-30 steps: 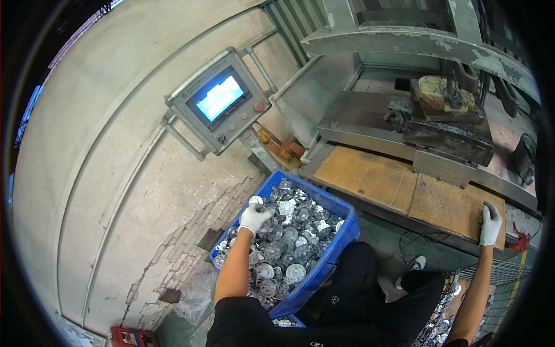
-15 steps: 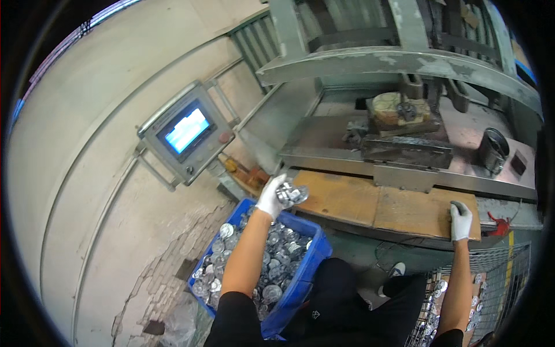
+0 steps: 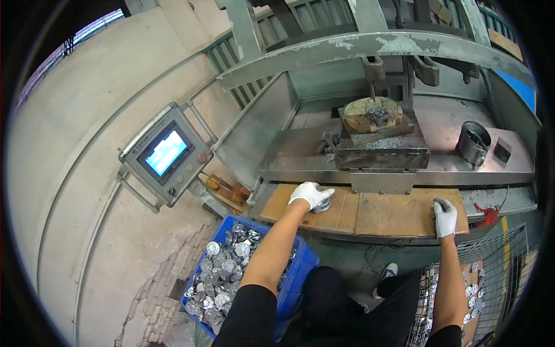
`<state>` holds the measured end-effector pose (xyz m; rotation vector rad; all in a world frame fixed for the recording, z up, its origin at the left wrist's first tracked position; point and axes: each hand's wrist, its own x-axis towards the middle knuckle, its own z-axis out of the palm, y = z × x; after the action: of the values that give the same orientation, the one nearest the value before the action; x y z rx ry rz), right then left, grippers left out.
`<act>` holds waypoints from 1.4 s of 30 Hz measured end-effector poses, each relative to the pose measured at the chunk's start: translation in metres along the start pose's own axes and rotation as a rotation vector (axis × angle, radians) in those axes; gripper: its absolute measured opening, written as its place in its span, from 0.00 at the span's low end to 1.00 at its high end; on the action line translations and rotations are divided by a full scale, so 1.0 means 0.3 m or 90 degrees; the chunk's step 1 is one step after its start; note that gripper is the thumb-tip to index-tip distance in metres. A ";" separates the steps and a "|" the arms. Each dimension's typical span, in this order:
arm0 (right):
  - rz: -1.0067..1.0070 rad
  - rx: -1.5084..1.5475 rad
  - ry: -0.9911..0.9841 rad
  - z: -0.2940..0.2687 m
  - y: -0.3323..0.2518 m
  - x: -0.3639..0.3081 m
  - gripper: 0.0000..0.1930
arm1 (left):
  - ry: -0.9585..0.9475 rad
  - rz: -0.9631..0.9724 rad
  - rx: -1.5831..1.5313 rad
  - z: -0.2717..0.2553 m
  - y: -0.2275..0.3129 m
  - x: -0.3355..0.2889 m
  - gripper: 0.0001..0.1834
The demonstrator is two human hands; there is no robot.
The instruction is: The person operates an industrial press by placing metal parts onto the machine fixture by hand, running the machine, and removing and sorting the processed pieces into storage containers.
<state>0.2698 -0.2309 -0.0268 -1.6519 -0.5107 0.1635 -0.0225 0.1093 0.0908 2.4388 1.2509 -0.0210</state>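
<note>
My left hand [image 3: 311, 195], in a white glove, is palm down just above the cardboard-covered ledge [image 3: 376, 215]. Its fingers close over a shiny round metal casting [image 3: 322, 205], mostly hidden under the glove. At the right end of the cardboard is my right hand [image 3: 445, 218], also gloved, its dirty fingertips curled in; whatever they may hold is hidden. Beneath my left forearm stands a blue crate [image 3: 306, 263] heaped with similar metal castings [image 3: 222, 269]. Ahead, a round yellowish fixture [image 3: 358, 110] on the machine bed carries a grey metal piece [image 3: 378, 117].
A control panel [image 3: 162, 156] with a lit screen juts out at left. On the machine bed stand a metal mug [image 3: 474, 144] and a dark block [image 3: 502, 150]. A grey beam [image 3: 376, 46] crosses above. At lower right is a wire basket [image 3: 497, 254] with castings on cardboard.
My left hand has moved from above the crate rightward onto the cardboard, carrying metal castings. My right hand stays at the cardboard's right end. The whole view has shifted.
</note>
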 end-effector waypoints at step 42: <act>-0.070 -0.037 0.040 -0.010 -0.014 -0.009 0.10 | 0.049 0.116 -0.860 0.354 0.250 -0.020 0.29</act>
<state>0.2676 -0.2345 -0.0227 -1.6759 -0.5619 0.0154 0.0502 0.0281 0.0196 1.3235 0.6405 0.7199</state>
